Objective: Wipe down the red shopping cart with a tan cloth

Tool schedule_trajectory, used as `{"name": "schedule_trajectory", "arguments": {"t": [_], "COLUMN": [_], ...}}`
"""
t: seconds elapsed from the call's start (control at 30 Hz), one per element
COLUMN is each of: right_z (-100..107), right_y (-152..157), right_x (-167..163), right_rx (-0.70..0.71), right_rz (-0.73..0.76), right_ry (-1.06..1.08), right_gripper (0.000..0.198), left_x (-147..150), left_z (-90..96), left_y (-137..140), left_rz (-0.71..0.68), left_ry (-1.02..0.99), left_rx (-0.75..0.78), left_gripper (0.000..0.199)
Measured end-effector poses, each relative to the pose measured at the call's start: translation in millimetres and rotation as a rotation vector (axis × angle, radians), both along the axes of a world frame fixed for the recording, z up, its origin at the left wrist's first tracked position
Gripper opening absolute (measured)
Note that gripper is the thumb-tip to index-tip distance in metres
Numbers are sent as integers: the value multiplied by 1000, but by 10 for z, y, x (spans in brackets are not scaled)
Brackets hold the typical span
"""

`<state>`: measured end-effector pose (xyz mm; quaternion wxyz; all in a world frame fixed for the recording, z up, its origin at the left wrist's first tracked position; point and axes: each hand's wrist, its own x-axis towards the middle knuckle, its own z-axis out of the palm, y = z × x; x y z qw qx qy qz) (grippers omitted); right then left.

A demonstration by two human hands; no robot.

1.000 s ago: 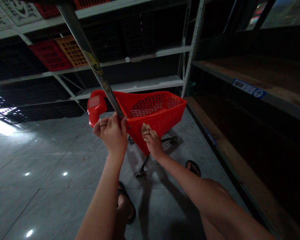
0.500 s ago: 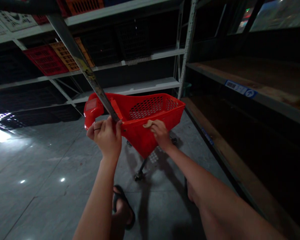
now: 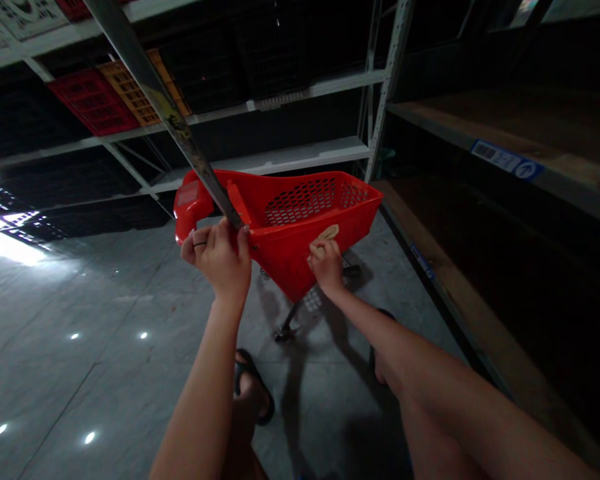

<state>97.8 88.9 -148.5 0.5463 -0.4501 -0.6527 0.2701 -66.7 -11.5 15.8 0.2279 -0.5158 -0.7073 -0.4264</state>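
A red plastic shopping cart [image 3: 290, 257] with a perforated basket stands on wheels in front of me. A worn metal pole [image 3: 167, 110] slants down from the upper left to the cart's rim. My left hand [image 3: 221, 257], a dark band on one finger, is closed round the pole's lower end, close against the rim. Bunched in the fingers of my right hand [image 3: 329, 265] is a tan cloth [image 3: 329, 233]. This hand is at the cart's near outer side, a little below the rim, and part of the cloth sticks up above the fingers.
Behind the cart is a white metal rack [image 3: 300, 159] holding a red crate [image 3: 93, 100], an orange crate [image 3: 137, 93] and several dark ones. Shelving with a brown board [image 3: 540, 110] and blue labels runs along the right. My sandalled foot [image 3: 254, 387] is on the grey floor [image 3: 145, 393].
My right hand has moved down and slightly right over the cart's side, and the cloth now points up. My left hand stays on the pole. The view has tilted a little.
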Motion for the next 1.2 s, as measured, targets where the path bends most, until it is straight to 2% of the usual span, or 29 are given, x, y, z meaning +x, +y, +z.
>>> {"name": "schedule_trajectory", "arguments": {"t": [0.1, 0.17, 0.27, 0.33, 0.4, 0.47, 0.57, 0.63, 0.7, 0.77, 0.87, 0.93, 1.0, 1.07, 1.2], "right_z": [-63, 13, 308, 517, 630, 595, 323, 157, 152, 344, 821, 1066, 1163, 1156, 1170], "right_y": [-484, -578, -351, -130, -42, -163, -588, -833, -948, -948, -871, -844, -856, -894, -948], "right_x": [-243, -309, -237, -132, -82, -143, -375, -510, -567, -554, -493, -477, -480, -476, -404], "right_rx": [-90, -143, -103, 25, 110, 114, -26, -161, -228, -166, 67, 186, 250, 295, 374], "right_rz": [212, 245, 45, -99, -143, -48, 172, 190, 141, 119, 123, 102, 58, 40, 112], "right_ry": [-10, 21, 134, 208, 240, 224, 152, 138, 174, 234, 270, 231, 186, 152, 88], "right_gripper": [28, 28, 26, 23, 24, 23, 23, 25, 25, 25, 31, 38, 41, 41, 41], "left_x": [-16, -33, -45, -37, -26, -28, -81, -145, -205, -229, -179, -115, -60, -34, -53], "left_z": [13, 33, 75, 104, 134, 168, 234, 286, 336, 372, 393, 391, 384, 378, 373], "left_y": [-9, -28, -71, -108, -147, -181, -216, -227, -234, -248, -295, -338, -374, -395, -399], "left_rz": [-12, -20, -6, 8, 25, 40, 53, 52, 42, 37, 36, 19, -4, -16, -33], "left_ry": [-17, -32, -27, 4, 54, 113, 192, 225, 234, 225, 223, 238, 253, 257, 232], "left_rx": [-31, -62, -105, -138, -159, -169, -194, -217, -231, -245, -276, -291, -287, -277, -268], "left_gripper": [34, 36, 40, 41, 40, 40, 40, 40, 39, 38, 39, 37, 35, 35, 36]}}
